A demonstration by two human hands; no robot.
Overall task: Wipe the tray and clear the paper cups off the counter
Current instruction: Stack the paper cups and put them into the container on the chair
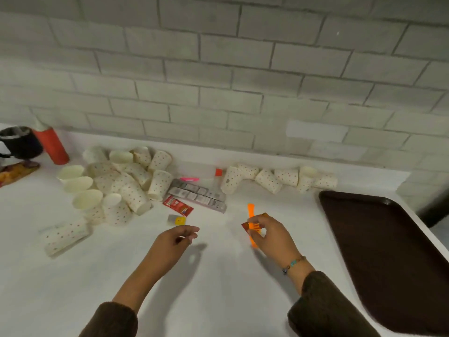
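A dark brown tray lies at the right edge of the white counter. Several dotted paper cups are heaped at the back left, one stack lies on its side in front of them, and a row of cups lines the wall. My right hand pinches an orange comb together with a small red packet, above the counter left of the tray. My left hand hovers over the counter with loosely curled fingers, holding nothing.
A red sachet, grey foil packets, a pink item, a small yellow object and a clear bottle with a red cap lie mid-counter. A red bottle, a black mug and a snack wrapper stand far left.
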